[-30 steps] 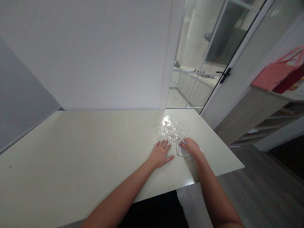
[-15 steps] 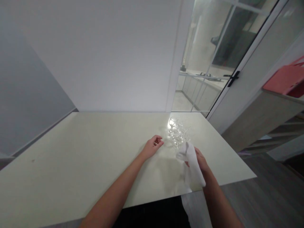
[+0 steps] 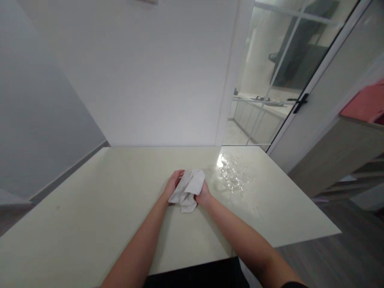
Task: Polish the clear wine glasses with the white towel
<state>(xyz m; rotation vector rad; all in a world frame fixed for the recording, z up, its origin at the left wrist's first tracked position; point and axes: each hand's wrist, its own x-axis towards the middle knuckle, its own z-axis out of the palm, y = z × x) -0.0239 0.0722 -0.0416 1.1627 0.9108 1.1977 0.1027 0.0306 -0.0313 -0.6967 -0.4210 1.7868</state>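
Note:
A crumpled white cloth (image 3: pixel 189 186) is held between both hands just above the white table (image 3: pixel 114 208). My left hand (image 3: pixel 173 185) grips its left side, with the fingers partly behind the fabric. On the right, my right hand (image 3: pixel 204 193) is closed on the other side, its fingers mostly covered by the folds. A pile of small clear, shiny pieces (image 3: pixel 234 174) lies on the tabletop to the right of my hands; their exact kind is hard to make out.
A white wall panel (image 3: pixel 162 80) borders the table's far edge. Beyond it at the right stands a glass-paned door (image 3: pixel 264 80) with a black handle (image 3: pixel 301 103). A wooden shelf unit (image 3: pixel 336 148) with a pink item (image 3: pixel 364 102) on top is farther right.
The right hand has carried the white cloth leftward, from beside the clear pieces to the left hand. The left hand has closed on it. The view has shifted slightly.

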